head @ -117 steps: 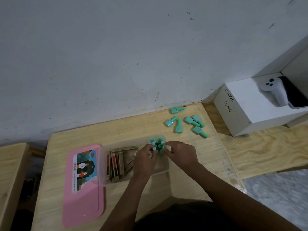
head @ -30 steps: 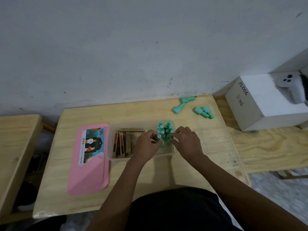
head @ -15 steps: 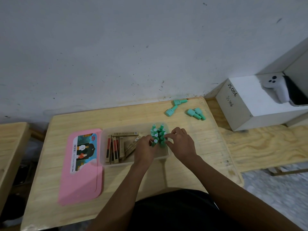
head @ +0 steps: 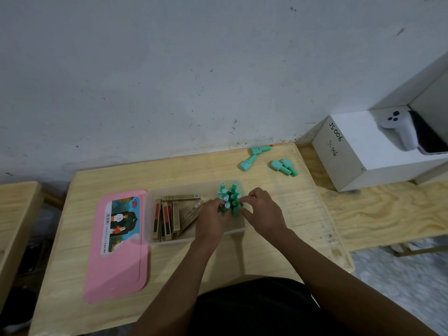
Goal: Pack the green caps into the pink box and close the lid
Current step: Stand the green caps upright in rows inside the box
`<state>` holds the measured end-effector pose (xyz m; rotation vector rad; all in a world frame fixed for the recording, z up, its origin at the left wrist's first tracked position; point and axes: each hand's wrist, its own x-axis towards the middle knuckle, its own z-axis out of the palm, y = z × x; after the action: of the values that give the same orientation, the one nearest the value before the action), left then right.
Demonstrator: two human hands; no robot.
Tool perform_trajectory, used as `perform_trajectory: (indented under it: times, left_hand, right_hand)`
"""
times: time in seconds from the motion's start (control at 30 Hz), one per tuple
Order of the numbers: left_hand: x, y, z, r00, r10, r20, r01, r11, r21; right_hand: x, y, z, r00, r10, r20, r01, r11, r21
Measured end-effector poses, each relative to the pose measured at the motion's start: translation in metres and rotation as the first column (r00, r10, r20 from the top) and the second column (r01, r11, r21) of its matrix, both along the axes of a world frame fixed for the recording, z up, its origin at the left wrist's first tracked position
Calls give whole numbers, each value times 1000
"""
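Our forearms reach in from the desk's (head: 218, 260) bare near edge. The pink lid (head: 116, 248) lies flat toward the left edge, touching the clear box (head: 169, 240); its picture label's small print is unreadable. Inside the box, our left hand (head: 209, 220) and right hand (head: 263, 214) pinch upright green caps (head: 229, 197) clustered at its right end, fingertips closed on them; which cap each grips is hidden. Brown sticks (head: 169, 218) fill the left end. Four loose green caps (head: 269, 160) lie near the far right corner, with open wood around them. Beyond the right edge, a white box (head: 358, 151) reads "JS006" twice.
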<state>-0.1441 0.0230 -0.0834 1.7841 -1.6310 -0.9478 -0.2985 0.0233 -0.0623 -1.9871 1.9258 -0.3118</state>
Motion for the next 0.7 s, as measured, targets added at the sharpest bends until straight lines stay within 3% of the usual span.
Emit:
perform_trajectory:
  times: [0.23, 0.37, 0.57, 0.7]
  left_hand:
    - [4, 2, 1, 1000, 3, 7, -3, 1000, 12]
    - [9, 1, 17, 998, 17, 55, -14, 998, -58]
    - [1, -27, 45, 999, -36, 39, 45, 964, -261]
    - [-26, -66, 52, 992, -108, 71, 126, 932, -340]
  right_hand:
    - [-7, 1, 4, 999, 20, 33, -19, 999, -33]
    - [-33, 5, 10, 993, -56, 104, 64, 995, -76]
    - [-95, 2, 7, 950, -288, 121, 288, 957, 16]
    - [-126, -5, 5, 940, -336, 65, 327, 937, 121]
